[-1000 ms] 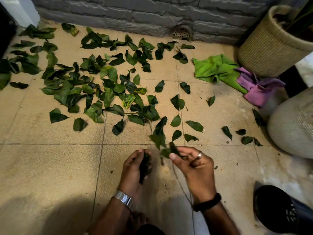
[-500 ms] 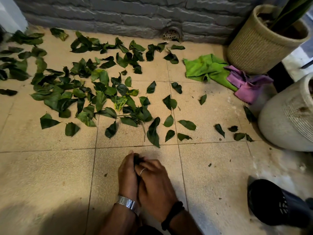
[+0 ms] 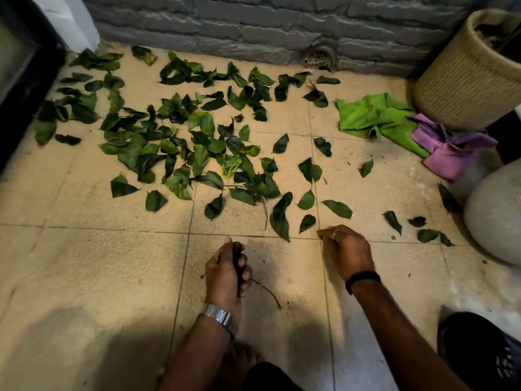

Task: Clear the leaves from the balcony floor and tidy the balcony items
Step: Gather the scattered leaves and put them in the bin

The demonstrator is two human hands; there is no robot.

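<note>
Half a second back my two hands were pressed together over the gathered bunch; now my right hand [image 3: 347, 253] has swung away to the right and forward, down at the tile seam just below the nearest loose leaves, while my left hand [image 3: 227, 270] stays where it was. My left fingers are curled round a dark wad of leaves [image 3: 238, 263] — I grip it upright, and a thin bare twig [image 3: 267, 292] trails out from under the fist across the floor. My right hand lies knuckles-up with the fingers bent toward the floor; I cannot tell whether they pinch anything, since the fingertips are hidden beneath the hand.

Most of the scattered leaves [image 3: 180, 153] still lie on the beige tiled floor [image 3: 84, 263], thick across the left and middle and thinning toward me. One long leaf [image 3: 280, 217] and a smaller one [image 3: 307, 222] sit just ahead of my right hand. A few more lie over by the pale round pot [image 3: 496, 218] at the right edge.

Farther back on the right a crumpled green cloth [image 3: 375, 117] touches a purple cloth [image 3: 451, 150], both beside the woven planter [image 3: 465, 74] — that one stands against the grey stone wall [image 3: 253, 26], which has a small drain grate [image 3: 318, 57] at its foot. A black perforated container [image 3: 479, 351] lies at the lower right.
</note>
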